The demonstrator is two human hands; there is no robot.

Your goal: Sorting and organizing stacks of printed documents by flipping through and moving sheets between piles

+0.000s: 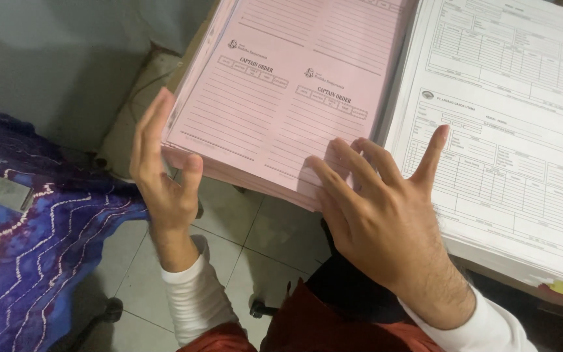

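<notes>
Pink forms (275, 85), a thick stack of them, are sat just ahead of both hands, with the near edge hanging out past whatever it's resting on, over the tiled floor (255, 234). Long axis of the stack runs away from the body, tilted a bit to the right. The left hand (164, 176) is pressed flat against the stack's left side near the corner, fingers straight, thumb up against the near edge, so nothing is actually gripped. The right hand (386, 215) is laid open on top by the near right corner, fingers spread, index finger reaching across onto the white forms (509, 150) stacked touching on the right. So there's no room on that side, really. Open room is found to the left and toward the body. Blue patterned cloth (40, 241) is seen lower left, well apart.
</notes>
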